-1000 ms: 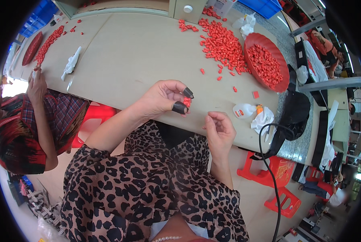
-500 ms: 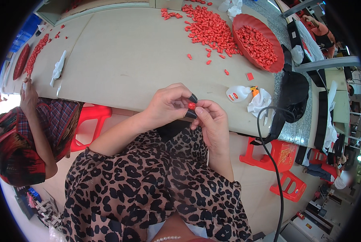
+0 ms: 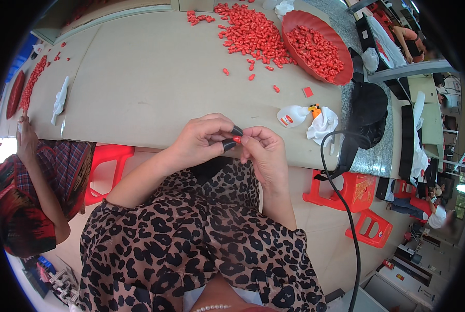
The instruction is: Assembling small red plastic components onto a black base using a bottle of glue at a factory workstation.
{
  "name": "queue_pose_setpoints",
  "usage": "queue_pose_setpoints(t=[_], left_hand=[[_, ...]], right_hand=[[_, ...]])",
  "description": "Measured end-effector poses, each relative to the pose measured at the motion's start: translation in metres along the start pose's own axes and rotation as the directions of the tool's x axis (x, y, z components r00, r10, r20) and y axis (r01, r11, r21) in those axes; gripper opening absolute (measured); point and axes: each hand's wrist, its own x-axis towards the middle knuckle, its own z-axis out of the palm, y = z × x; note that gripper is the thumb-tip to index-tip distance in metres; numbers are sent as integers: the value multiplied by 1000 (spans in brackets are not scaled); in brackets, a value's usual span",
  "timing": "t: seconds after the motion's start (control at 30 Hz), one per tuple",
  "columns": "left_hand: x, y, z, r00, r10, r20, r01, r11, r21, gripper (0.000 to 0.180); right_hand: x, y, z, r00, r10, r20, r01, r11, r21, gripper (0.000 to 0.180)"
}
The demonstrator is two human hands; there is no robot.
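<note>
Between both hands, just off the table's near edge, is a small red piece point(image 3: 237, 139), mostly covered by fingers. My left hand point(image 3: 206, 138) pinches it with thumb and forefinger, both wearing black fingertip covers. From the other side, the thumb and fingers of my right hand point(image 3: 265, 152) close on the same piece. A large pile of glossy red gourd-shaped pieces point(image 3: 250, 34) lies on the far part of the table. Beside the pile, a red scalloped bowl point(image 3: 341, 77) is tilted and holds many more such pieces.
At the right are a white bottle point(image 3: 292, 116), a crumpled white cloth point(image 3: 323, 127), a small red square point(image 3: 308, 92) and a black bag point(image 3: 368, 112). A black cable point(image 3: 351, 223) hangs beside my right arm. A co-worker's arm point(image 3: 42, 177) reaches the table at the left, near a white cloth point(image 3: 60, 101).
The whole view has shifted, so table, bowl and hands appear slightly further left. Both hands keep their pinch on the red piece, with fingers drawn slightly closer over it.
</note>
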Motion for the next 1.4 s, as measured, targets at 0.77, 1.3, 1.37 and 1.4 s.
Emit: queue_pose_setpoints(t=[0.77,1.3,1.37,1.4], left_hand=[[6,-10,-15,976,-87,-198,7,928,-373,22],[4,-11,-16,975,-125,-183,36,905,-423,19],[4,-11,-16,974,-124,-189,34,907,-420,19],[3,-11,-16,974,-121,-193,30,908,-418,19]], right_hand=[[22,-19,-46,778,-620,-97,438,646,-625,37],[19,-6,-39,951,-300,-72,301,856,420,34],[17,-9,-32,970,-235,-65,233,817,527,30],[16,-10,-29,970,-233,-63,230,818,527,30]])
